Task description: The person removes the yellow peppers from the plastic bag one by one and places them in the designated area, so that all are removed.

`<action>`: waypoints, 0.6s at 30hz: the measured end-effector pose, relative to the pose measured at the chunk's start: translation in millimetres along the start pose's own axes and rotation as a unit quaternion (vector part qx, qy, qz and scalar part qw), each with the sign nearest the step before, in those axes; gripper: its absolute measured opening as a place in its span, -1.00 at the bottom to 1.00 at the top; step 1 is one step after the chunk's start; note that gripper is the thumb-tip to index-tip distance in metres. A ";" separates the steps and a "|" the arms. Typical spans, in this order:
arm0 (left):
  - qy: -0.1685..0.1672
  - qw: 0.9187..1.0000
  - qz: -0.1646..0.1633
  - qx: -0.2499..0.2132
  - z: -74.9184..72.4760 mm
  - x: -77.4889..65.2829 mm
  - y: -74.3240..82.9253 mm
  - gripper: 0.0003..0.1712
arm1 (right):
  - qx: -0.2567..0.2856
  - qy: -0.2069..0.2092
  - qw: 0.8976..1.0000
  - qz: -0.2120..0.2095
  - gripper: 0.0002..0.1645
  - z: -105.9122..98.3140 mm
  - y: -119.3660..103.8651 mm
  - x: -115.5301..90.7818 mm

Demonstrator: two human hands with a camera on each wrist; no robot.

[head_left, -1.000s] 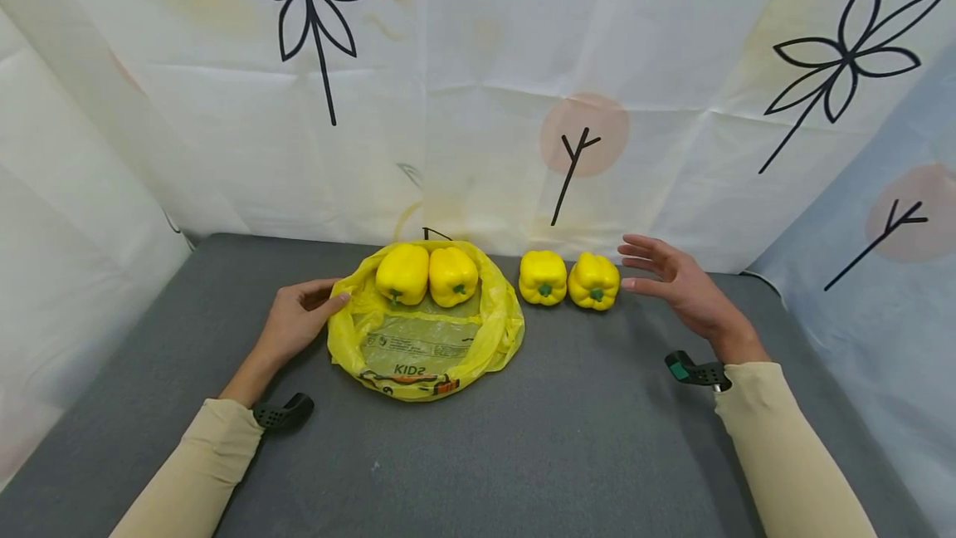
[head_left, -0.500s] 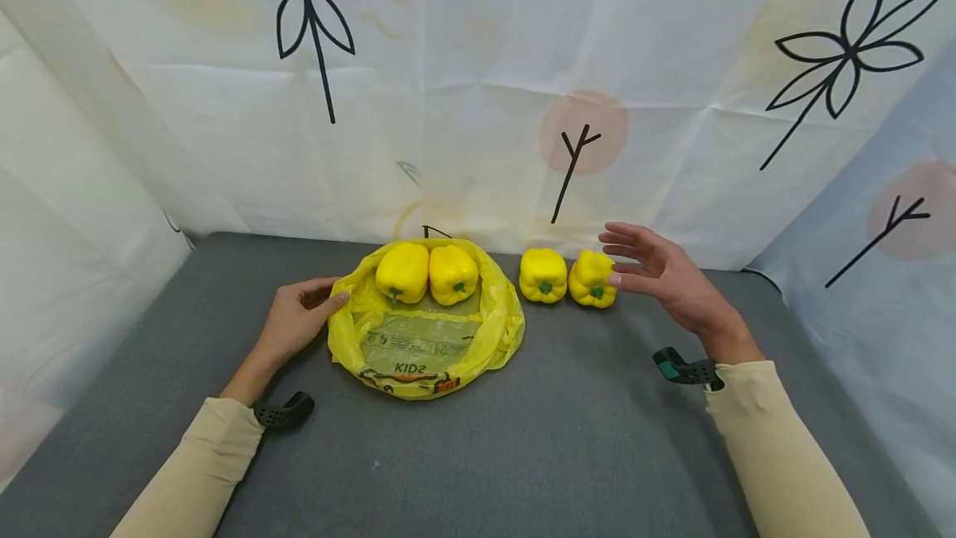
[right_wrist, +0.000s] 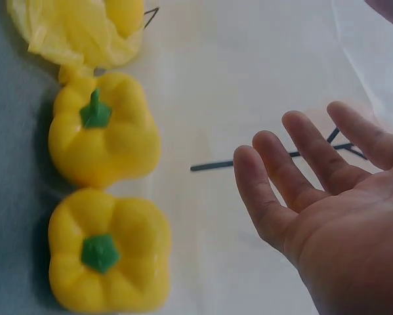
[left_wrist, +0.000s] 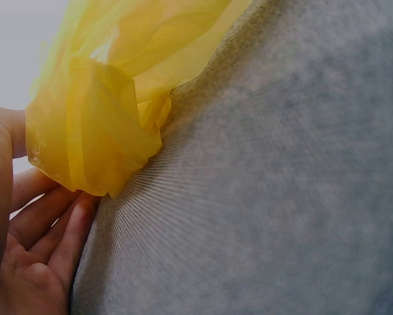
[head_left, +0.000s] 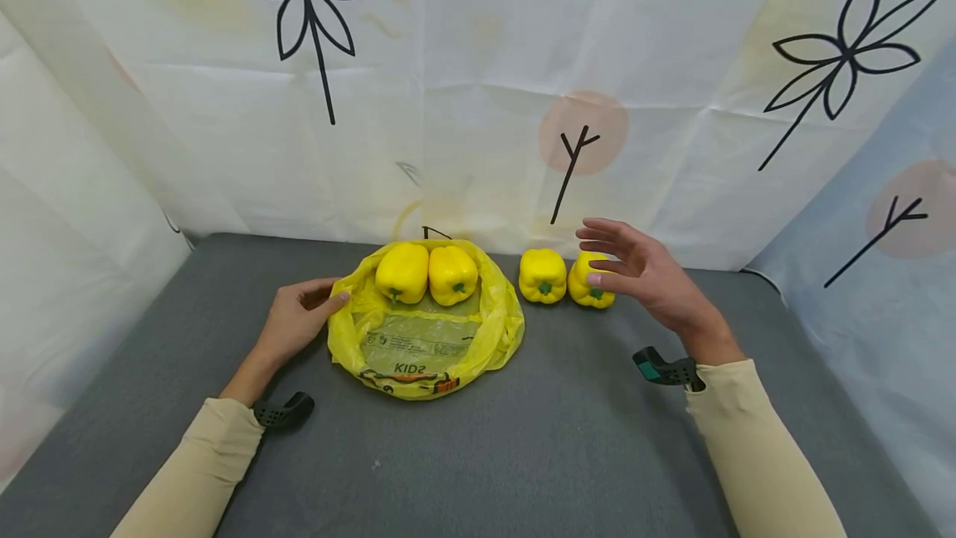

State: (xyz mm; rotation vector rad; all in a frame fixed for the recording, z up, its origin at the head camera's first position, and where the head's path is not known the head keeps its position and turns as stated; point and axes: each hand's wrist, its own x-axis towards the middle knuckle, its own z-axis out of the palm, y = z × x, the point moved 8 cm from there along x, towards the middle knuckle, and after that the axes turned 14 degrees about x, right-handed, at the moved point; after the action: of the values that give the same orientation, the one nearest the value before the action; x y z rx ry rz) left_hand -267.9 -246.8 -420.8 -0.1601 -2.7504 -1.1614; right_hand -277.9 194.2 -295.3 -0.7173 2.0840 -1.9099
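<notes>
A yellow plastic bag [head_left: 502,337] lies with its mouth spread wide and its rim rolled. Two yellow bell peppers [head_left: 402,274] sit side by side at the far side of its opening. At the bag's left edge, my left hand [head_left: 293,320] pinches the rim, thumb over it and fingers outside, as the left wrist view [left_wrist: 94,131] also suggests. To the right of the bag stand a yellow bell pepper [head_left: 543,276] and, beside it, another bell pepper [right_wrist: 109,254], partly covered in the head view. My right hand [head_left: 644,271] hovers over that rightmost pepper, fingers extended, holding nothing.
A grey table [head_left: 478,463] carries the bag and peppers. White printed fabric [head_left: 478,156] hangs right behind the table's far edge, and more fabric [head_left: 881,256] closes off the right side. Dark bands [head_left: 668,369] sit at both wrists.
My right hand has moved left from beside the rightmost pepper to above it, covering part of it. My left hand, the bag and the peppers have stayed where they were.
</notes>
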 end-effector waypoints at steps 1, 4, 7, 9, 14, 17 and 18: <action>0.000 1.000 0.000 0.000 0.0 -0.1 0.0 -0.46 | 0.003 -0.001 1.000 -0.001 -0.24 1.8 -0.4 0.9; 0.000 1.000 0.001 -0.004 0.0 -0.4 0.3 -0.47 | 0.013 -0.001 1.000 -0.002 -0.24 6.9 -0.4 4.8; 0.000 1.000 0.002 -0.007 -0.1 -0.6 0.9 -0.47 | 0.020 -0.001 1.000 -0.003 -0.24 11.6 -0.4 9.2; 0.001 1.000 0.002 -0.007 -0.2 -0.7 1.1 -0.47 | 0.024 -0.002 1.000 -0.006 -0.23 14.7 -1.0 12.0; 0.002 1.000 0.000 -0.004 0.1 -0.3 0.0 -0.47 | 0.031 -0.004 0.999 -0.013 -0.23 22.7 -2.7 18.2; 0.001 1.000 -0.001 -0.002 0.4 -0.1 -0.6 -0.46 | 0.036 -0.005 0.999 -0.018 -0.24 27.8 -3.5 22.4; 0.002 1.000 -0.002 -0.002 0.4 -0.1 -0.6 -0.46 | 0.038 -0.006 0.999 -0.020 -0.24 29.5 -4.0 23.7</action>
State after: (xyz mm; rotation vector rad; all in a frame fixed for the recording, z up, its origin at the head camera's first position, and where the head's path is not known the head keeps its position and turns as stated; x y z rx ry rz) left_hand -268.0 -247.0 -421.6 -0.1544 -2.7473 -1.1659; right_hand -283.2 156.7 -291.5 -0.7578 1.9917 -1.9904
